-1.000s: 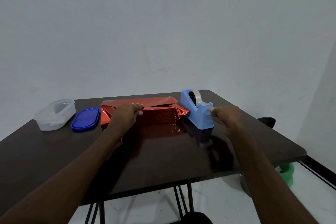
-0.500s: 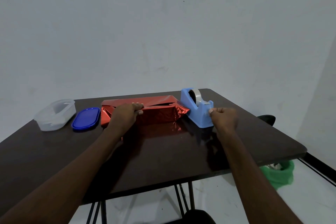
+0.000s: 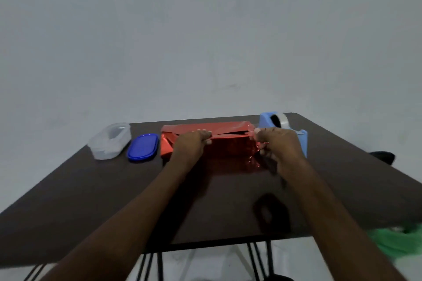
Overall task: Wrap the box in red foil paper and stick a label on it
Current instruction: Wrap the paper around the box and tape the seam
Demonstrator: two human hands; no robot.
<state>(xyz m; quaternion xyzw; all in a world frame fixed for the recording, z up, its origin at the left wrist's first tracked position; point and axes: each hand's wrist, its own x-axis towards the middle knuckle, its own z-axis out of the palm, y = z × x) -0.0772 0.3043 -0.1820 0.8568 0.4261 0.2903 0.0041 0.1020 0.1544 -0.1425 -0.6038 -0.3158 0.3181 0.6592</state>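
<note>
Left hand (image 3: 191, 143) pressing foil-wrapped box (image 3: 223, 141) near tabletop's far edge; right hand (image 3: 277, 146) fingers curled, contents unclear. Risk: seam springing open.

My right hand (image 3: 277, 143) blocks the near side of the tape dispenser (image 3: 302, 141); tape between my fingers too small to tell. My left hand (image 3: 191, 146) covers part of the foil-wrapped box (image 3: 230, 143). Green thing (image 3: 397, 242) under the table (image 3: 114, 201): blurred, cut off at the edge.
</note>
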